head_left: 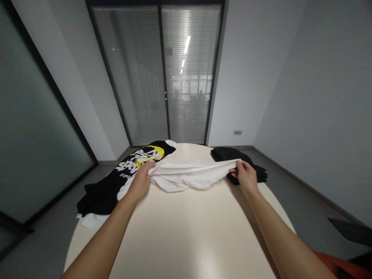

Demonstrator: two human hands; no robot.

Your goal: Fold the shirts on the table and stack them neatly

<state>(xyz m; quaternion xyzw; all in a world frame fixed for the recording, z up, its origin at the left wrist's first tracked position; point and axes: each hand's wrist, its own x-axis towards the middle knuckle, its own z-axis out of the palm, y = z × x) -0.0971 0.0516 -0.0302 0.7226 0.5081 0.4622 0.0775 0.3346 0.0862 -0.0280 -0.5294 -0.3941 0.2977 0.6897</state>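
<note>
A white garment [188,174], its kind not clear from here, is stretched sideways between my two hands over the far half of the table [186,224]. My left hand [142,178] grips its left end, fingers closed on the cloth. At the other end, my right hand [244,173] pinches the upper right corner between thumb and fingers. The cloth sags in loose folds along its lower edge. Just left of my left hand lies a pile of clothes with a black printed T-shirt [107,190] on top, bearing white lettering and a yellow shape.
Behind my right hand sits a stack of folded black clothes [232,154] near the table's right edge. White cloth [94,221] pokes out under the left pile. A red and black chair [340,263] stands at lower right. Glass panels with blinds [188,112] are beyond the table.
</note>
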